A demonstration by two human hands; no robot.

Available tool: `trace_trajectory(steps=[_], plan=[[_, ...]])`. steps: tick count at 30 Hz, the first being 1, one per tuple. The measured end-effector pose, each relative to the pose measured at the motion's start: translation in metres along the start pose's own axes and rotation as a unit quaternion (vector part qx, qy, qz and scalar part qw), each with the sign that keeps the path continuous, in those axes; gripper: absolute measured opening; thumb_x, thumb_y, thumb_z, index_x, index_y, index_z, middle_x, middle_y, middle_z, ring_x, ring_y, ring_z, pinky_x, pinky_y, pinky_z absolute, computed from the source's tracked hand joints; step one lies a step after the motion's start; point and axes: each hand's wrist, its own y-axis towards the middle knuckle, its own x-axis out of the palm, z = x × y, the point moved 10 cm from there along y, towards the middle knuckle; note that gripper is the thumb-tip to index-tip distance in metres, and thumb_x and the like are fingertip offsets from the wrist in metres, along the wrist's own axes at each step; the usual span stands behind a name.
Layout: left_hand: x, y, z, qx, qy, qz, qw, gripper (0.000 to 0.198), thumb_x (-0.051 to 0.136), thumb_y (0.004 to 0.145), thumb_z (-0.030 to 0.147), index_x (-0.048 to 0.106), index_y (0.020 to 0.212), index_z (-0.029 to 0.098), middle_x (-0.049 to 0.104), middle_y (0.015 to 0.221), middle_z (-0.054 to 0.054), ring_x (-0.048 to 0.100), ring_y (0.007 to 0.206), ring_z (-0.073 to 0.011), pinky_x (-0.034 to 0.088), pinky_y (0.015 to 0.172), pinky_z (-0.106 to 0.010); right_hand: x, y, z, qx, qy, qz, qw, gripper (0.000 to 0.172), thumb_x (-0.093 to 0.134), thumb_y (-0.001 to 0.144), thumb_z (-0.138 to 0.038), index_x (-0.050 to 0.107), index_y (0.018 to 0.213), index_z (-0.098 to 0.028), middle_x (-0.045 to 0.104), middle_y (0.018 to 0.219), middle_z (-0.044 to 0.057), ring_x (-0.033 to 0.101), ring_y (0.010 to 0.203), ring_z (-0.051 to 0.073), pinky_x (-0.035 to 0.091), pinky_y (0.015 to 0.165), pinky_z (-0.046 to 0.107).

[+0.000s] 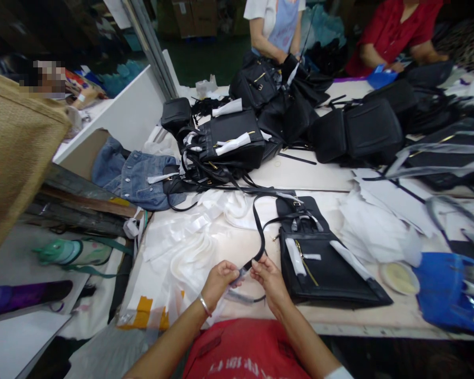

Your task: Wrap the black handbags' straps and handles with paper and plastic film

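A black bag (332, 268) lies flat on the white table (237, 313) to the right of my hands, with white wrap around parts of it and a gold zip. Its long black strap (259, 223) loops from the top of the bag down to my fingers. My right hand (267, 275) pinches the strap between thumb and fingers. Just left of it, my left hand (222, 280) is closed on a piece of clear plastic wrap (239, 276) at the strap. The lower part of the strap curves below both hands.
White sheets (191, 258) lie left of my hands. More black bags (233, 131) are piled at the back. A round dish (400, 278) and a blue pouch (446, 289) sit at the right. Two people stand across the table. A green bottle (79, 251) lies at the left.
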Motion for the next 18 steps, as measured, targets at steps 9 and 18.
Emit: trace_trajectory(steps=[9,18], plan=[[0.005,0.003,0.0,0.008,0.022,0.013,1.0,0.03,0.07,0.068,0.038,0.05,0.076,0.017,0.061,0.058,0.002,0.059,0.052,-0.0122,0.045,0.055,-0.023,0.006,-0.004,0.02,0.099,0.009,-0.061,0.993,0.031,0.072,0.068,-0.043,0.052,0.075,-0.019,0.063,0.071,-0.001,0.061,0.069,0.013,0.048,0.069,0.026],[0.015,-0.003,0.03,0.106,0.173,0.018,0.979,0.015,0.059,0.077,0.032,0.054,0.076,0.018,0.058,0.064,0.003,0.054,0.062,-0.0117,0.042,0.061,-0.022,-0.005,0.018,0.006,0.059,0.055,-0.021,0.996,0.029,0.072,0.067,-0.04,0.056,0.08,-0.02,0.067,0.098,0.004,0.061,0.084,0.015,0.047,0.078,0.027]])
